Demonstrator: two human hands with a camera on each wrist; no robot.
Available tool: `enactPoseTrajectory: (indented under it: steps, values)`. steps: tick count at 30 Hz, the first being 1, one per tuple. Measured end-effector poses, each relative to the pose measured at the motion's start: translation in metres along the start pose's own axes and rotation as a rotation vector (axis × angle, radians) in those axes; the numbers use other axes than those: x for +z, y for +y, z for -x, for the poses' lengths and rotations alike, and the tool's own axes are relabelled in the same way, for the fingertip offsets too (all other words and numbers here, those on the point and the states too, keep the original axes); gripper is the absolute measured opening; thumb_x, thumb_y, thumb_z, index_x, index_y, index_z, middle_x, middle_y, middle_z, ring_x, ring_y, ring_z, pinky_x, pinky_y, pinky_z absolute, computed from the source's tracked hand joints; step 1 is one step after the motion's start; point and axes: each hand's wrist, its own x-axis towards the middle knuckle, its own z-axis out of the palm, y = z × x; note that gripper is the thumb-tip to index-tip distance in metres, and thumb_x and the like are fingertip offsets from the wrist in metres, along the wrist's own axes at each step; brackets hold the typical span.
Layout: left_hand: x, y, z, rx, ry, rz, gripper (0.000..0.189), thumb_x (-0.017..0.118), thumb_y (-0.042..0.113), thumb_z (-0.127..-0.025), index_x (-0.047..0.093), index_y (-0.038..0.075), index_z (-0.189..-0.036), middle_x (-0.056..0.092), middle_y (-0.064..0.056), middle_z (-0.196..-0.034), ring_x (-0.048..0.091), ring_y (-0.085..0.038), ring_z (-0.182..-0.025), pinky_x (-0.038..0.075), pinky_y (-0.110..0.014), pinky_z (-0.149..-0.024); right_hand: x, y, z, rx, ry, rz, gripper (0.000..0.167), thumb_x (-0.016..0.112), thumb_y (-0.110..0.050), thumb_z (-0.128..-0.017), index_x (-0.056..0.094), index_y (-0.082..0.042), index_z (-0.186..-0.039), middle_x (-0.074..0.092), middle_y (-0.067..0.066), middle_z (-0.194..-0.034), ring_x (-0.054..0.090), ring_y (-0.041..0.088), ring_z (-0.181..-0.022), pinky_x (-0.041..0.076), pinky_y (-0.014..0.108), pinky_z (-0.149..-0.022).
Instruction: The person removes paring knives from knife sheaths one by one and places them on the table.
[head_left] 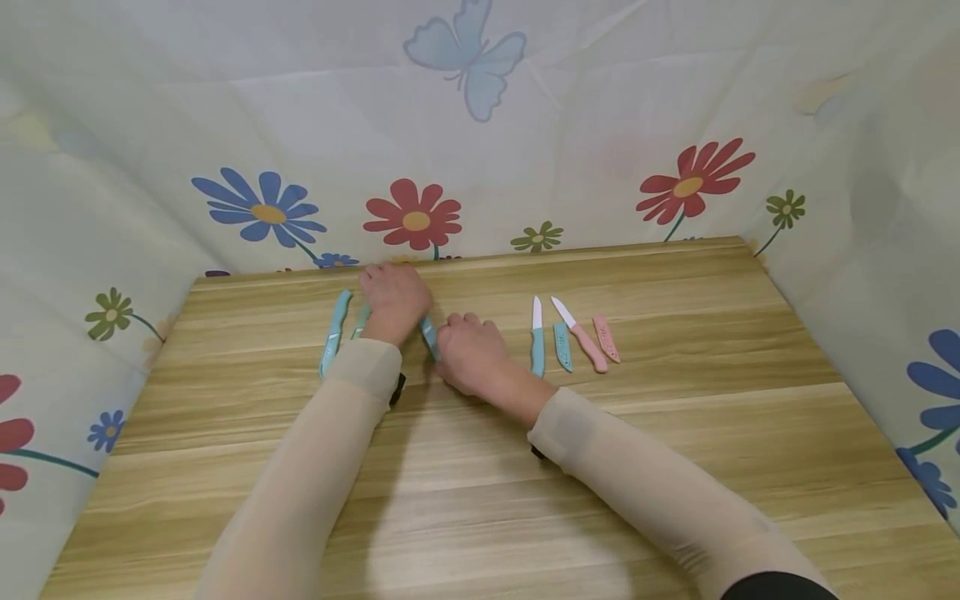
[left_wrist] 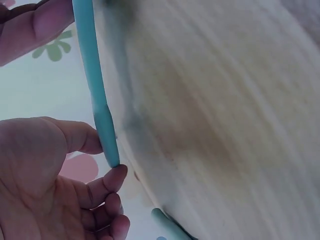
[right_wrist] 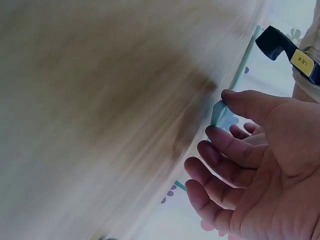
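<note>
A turquoise paring knife [head_left: 428, 333] in its matching sheath spans the gap between my two hands over the wooden table. My left hand [head_left: 396, 296] pinches its handle end between thumb and index finger, the other fingers loosely curled. At the opposite end, my right hand [head_left: 472, 350] pinches the sheath tip [right_wrist: 217, 113] with thumb and index fingertip. The left wrist view shows the knife [left_wrist: 92, 60] stretched from one hand to the other. Left of my hands lie a sheathed turquoise knife [head_left: 333, 337] and a green one [head_left: 362, 321], partly hidden by my left hand.
To the right, a turquoise knife [head_left: 537, 346] with a bare white blade lies beside a turquoise sheath [head_left: 563, 348]. Next to them are a bare-bladed pink knife [head_left: 588, 346] and a pink sheath [head_left: 606, 337]. A flowered curtain [head_left: 480, 150] hangs behind the table [head_left: 450, 500].
</note>
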Motion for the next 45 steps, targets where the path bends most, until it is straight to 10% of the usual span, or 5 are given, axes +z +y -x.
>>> enactPoseTrajectory:
  steps: [10,21,31,39,45]
  values:
    - [-0.017,-0.006,0.007,-0.004,0.035,0.146,0.046,0.052,0.04,-0.103,0.066,-0.003,-0.101,0.06,-0.026,-0.115,0.053,-0.047,-0.117,0.041,-0.058,-0.105,-0.011,0.011,0.008,0.012,0.063,-0.044,0.024,0.072,-0.034,-0.098,0.066,-0.011,-0.098,0.058,0.003,-0.104,0.054,0.023,-0.098,0.053,0.044,-0.086]
    - [-0.029,-0.014,0.013,0.003,0.033,0.514,0.047,0.055,0.043,-0.103,0.057,0.009,-0.072,0.055,-0.006,-0.072,0.054,-0.024,-0.069,0.045,-0.035,-0.062,-0.019,0.023,0.018,0.007,0.155,-0.034,0.027,0.076,-0.034,-0.098,0.068,-0.009,-0.1,0.059,0.003,-0.101,0.058,0.023,-0.093,0.054,0.041,-0.078]
    - [-0.028,-0.021,0.017,0.007,0.02,0.758,0.049,0.058,0.04,-0.102,0.046,0.011,-0.064,0.04,0.002,-0.055,0.04,-0.018,-0.056,0.037,-0.032,-0.058,-0.021,0.037,0.03,-0.013,0.226,-0.061,0.022,0.075,-0.03,-0.099,0.071,-0.009,-0.103,0.059,0.001,-0.097,0.058,0.021,-0.088,0.054,0.039,-0.074]
    - [-0.019,-0.026,0.029,0.012,-0.114,1.167,0.034,0.061,0.033,-0.107,0.068,0.0,-0.101,0.067,-0.022,-0.106,0.07,-0.021,-0.081,0.06,-0.037,-0.084,-0.022,0.052,0.036,-0.002,0.229,-0.132,0.027,0.079,-0.025,-0.097,0.074,-0.006,-0.114,0.065,0.004,-0.104,0.062,0.023,-0.094,0.056,0.042,-0.078]
    - [-0.017,-0.029,0.039,0.02,-0.201,1.355,0.033,0.06,0.029,-0.109,0.066,-0.004,-0.112,0.068,-0.019,-0.104,0.072,-0.02,-0.083,0.062,-0.03,-0.082,-0.023,0.062,0.041,-0.014,0.252,-0.163,0.025,0.08,-0.02,-0.095,0.075,-0.006,-0.115,0.065,0.004,-0.103,0.062,0.023,-0.09,0.056,0.039,-0.074]
